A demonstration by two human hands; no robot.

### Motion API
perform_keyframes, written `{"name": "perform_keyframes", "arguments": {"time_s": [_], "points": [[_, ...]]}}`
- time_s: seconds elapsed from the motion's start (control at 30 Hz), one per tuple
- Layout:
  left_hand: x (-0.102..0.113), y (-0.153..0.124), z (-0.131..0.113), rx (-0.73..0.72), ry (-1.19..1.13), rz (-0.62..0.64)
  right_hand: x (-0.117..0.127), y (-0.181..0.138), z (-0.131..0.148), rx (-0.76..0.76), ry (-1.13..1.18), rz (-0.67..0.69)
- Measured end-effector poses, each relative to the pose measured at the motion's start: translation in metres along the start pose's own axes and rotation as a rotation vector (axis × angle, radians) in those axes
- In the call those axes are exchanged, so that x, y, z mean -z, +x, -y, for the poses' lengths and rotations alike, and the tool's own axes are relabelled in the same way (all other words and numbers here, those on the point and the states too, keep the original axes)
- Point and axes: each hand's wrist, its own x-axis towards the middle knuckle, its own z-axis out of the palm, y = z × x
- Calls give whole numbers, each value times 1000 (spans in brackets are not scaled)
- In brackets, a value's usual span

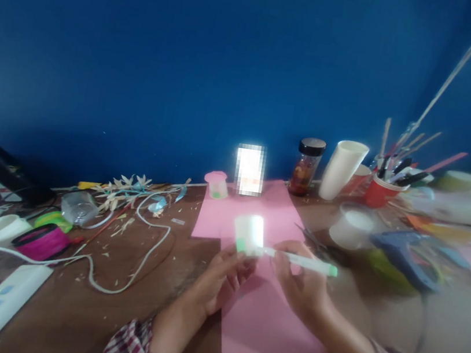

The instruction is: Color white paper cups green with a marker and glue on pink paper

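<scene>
The left hand (224, 283), at the lower centre of the frame, pinches the bottom of a small white cup (249, 230) between thumb and fingers. The right hand (301, 285), right of it, has its thumb and fingers pressed around a pale marker (300, 260) lying nearly level, its light green end toward the right. The marker's other end meets the cup's lower right side in the view; whether it truly touches cannot be told.

The cup is just below the middle of the frame, leaning slightly. It is short and smooth-looking, its outline softened by blur. A light green patch colours its lower left, the middle is a dull milky white, and the right side glares almost pure white.

Beneath the hands, pink paper (268, 345) runs from the lower centre up toward the blue wall (190, 65). On its upper left part is another small pale cup (217, 187), with a flat pink top and green at its base. A dark-lidded jar (306, 172) and a tall white cup (341, 171) stand at right of centre; a white cord (152, 252) winds across the left.
</scene>
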Motion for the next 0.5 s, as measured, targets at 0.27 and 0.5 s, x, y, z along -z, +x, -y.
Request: {"name": "perform_keyframes", "arguments": {"time_s": [0.27, 0.5], "points": [[-3, 0, 0, -9, -8, -14, -1, 0, -4, 2, 4, -21], [-3, 0, -1, -9, -5, -1, -3, -1, -6, 0, 10, -23]]}}
